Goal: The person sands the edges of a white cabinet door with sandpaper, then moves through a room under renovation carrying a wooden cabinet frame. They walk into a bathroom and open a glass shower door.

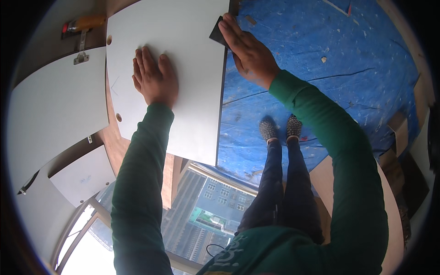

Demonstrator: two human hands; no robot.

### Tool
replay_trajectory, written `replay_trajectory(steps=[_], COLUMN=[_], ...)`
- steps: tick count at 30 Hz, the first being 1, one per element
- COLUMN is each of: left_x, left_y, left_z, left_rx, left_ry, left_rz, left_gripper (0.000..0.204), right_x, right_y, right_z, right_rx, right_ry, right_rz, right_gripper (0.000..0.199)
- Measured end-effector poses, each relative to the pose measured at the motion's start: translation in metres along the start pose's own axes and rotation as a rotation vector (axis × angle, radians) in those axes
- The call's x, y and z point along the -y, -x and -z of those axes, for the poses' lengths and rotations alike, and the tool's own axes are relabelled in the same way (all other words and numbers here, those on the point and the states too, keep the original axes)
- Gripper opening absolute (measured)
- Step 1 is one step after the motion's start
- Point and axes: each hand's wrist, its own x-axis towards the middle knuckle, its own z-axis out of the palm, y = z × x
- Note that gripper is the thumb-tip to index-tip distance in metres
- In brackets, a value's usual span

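Note:
A large white panel (192, 82) with a dark long edge is in front of me, round hinge holes along its left side. My left hand (156, 79) lies flat on its face, fingers stretched and a little apart. At the far right corner of the panel, my right hand (250, 52) presses a small dark flat block (218, 33) against the long edge. The fingers of that hand are straight and close together along the block. Part of the block is hidden under them.
Left stands another white panel (59, 96) with a metal hinge (81, 57). An orange bottle (89, 22) lies beyond it. A stained blue sheet (321, 59) with scraps covers the floor under my feet. Wooden boards (362, 192) lean at the right; a window (215, 206) is below.

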Motion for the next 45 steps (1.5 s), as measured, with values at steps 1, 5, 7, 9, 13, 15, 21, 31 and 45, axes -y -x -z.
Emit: replay_trajectory(steps=[1,5,7,9,13,15,21,31,45], left_x=[0.0,-0.001,-0.004,-0.002,-0.002,-0.001,-0.006,0.002,0.022], left_y=[0.0,0.001,-0.002,-0.001,-0.002,-0.001,-0.002,0.001,-0.001], left_z=[-0.001,0.001,0.0,0.001,-0.001,-0.001,0.001,-0.002,-0.012], left_rx=[0.002,0.005,0.004,0.004,0.006,0.003,0.003,-0.016,-0.111], left_ry=[-0.002,0.001,0.009,0.002,0.017,0.011,0.024,0.039,0.019], left_rz=[0.005,0.014,0.0,0.0,-0.009,-0.004,-0.017,-0.014,-0.17], left_gripper=[0.07,0.071,0.071,0.071,0.072,0.072,0.071,0.071,0.063], right_x=[0.01,-0.003,-0.031,-0.04,-0.022,0.005,-0.041,-0.031,0.047], right_y=[0.02,0.005,-0.037,-0.06,-0.033,0.019,-0.032,-0.047,0.075], right_z=[-0.011,-0.012,-0.001,0.014,0.007,-0.016,0.006,0.043,-0.033], right_rx=[-0.035,-0.152,-0.204,-0.221,-0.214,-0.14,-0.253,-0.111,-0.054], right_ry=[-0.024,0.06,0.122,0.091,0.041,-0.004,0.259,0.12,0.035], right_rz=[0.072,0.105,-0.013,-0.065,0.07,0.136,0.148,0.199,0.238], right_gripper=[0.1,0.094,0.091,0.082,0.081,0.089,0.079,0.067,0.075])
